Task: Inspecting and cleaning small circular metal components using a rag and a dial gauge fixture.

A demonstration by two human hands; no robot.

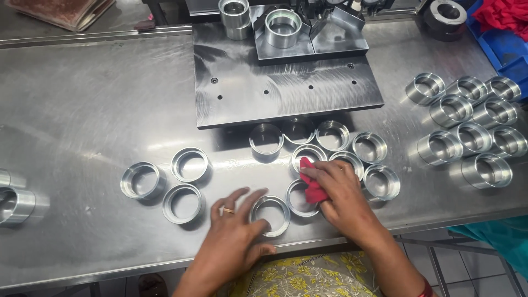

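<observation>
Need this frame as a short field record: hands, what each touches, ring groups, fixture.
left hand: flat on table, fingers on a metal ring
right hand: holds a red cloth, pressed into a ring
three rings: left of the hands
ring cluster: far right
fixture plate: behind, one ring seated in it
table: bare steel

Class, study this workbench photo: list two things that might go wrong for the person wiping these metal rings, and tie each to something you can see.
1. The ring under the left hand sits close to the table edge; a push might slide it off.
2. The right hand presses a red cloth into a ring packed among touching neighbours; wiping may knock them together and mark the polished surfaces, or the cloth could snag on a rim.
</observation>
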